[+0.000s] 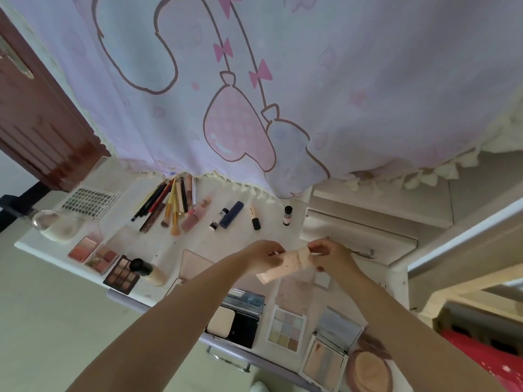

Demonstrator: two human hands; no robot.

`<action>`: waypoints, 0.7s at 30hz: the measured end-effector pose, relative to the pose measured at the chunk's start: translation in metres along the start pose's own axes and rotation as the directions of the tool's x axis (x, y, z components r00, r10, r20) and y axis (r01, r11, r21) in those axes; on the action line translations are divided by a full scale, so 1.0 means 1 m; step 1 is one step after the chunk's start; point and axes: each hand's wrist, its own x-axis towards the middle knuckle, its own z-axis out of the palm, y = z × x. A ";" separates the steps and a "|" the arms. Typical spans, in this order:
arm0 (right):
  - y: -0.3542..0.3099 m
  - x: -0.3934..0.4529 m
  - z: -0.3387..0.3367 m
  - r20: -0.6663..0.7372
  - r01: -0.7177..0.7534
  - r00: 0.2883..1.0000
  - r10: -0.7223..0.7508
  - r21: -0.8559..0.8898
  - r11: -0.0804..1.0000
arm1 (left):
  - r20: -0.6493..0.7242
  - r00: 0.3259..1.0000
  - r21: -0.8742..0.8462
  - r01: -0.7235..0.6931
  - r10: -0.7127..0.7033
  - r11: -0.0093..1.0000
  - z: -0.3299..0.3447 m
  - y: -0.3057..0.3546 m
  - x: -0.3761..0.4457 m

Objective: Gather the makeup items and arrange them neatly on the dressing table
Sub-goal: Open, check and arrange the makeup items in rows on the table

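Both my hands hold a pale pink makeup tube (285,265) above the middle of the white dressing table (158,244). My left hand (264,256) grips the tube's body. My right hand (329,256) pinches its cap end. Along the back lies a row of brushes and pencils (169,203), a pink bottle (196,215), a navy tube (231,214) and two small black-capped sticks (254,217) (287,215). Open blush and eyeshadow palettes (97,254) (122,274) sit at the left by a foundation bottle (148,271). Near the front edge lie a powder compact (232,323), a pastel palette (286,328) and a round compact (370,366).
A pink cartoon-print curtain (254,94) hangs over the back of the table. A lash tray (87,203) and a sponge holder (53,223) stand at the far left. A raised white shelf (359,227) borders the right side. A dark red door (36,123) is at left.
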 end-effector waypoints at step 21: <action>0.016 0.061 0.044 0.172 0.010 0.984 0.051 -0.334 0.942 | 0.046 0.953 0.092 0.296 -0.301 0.951 0.029 -0.043 0.044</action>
